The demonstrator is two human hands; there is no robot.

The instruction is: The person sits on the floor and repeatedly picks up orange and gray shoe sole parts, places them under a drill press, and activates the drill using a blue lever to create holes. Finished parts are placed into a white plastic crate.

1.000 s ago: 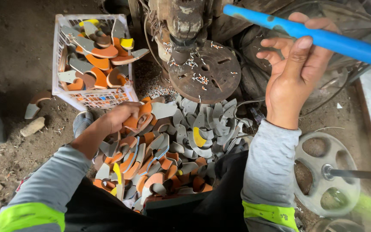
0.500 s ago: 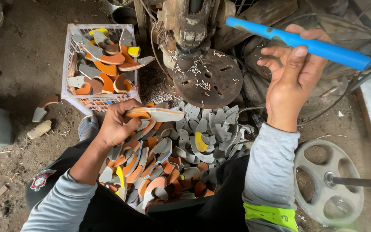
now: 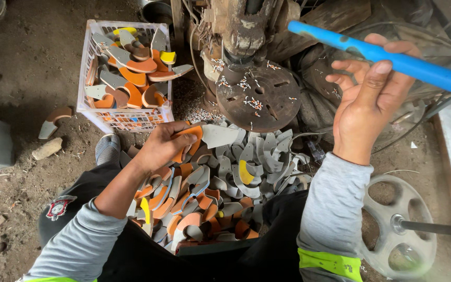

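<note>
Left hand (image 3: 164,148) clamps grey-orange sole piece (image 3: 212,136), pointing right; right hand (image 3: 366,99) seemingly grips blue lever (image 3: 382,54).

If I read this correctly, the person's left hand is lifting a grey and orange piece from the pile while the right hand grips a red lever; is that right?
Not quite: the lever is blue, not red, as the head view shows. The rest stands: the left hand lifts a grey and orange piece from the pile, and the right hand has its grip on that lever.
</note>
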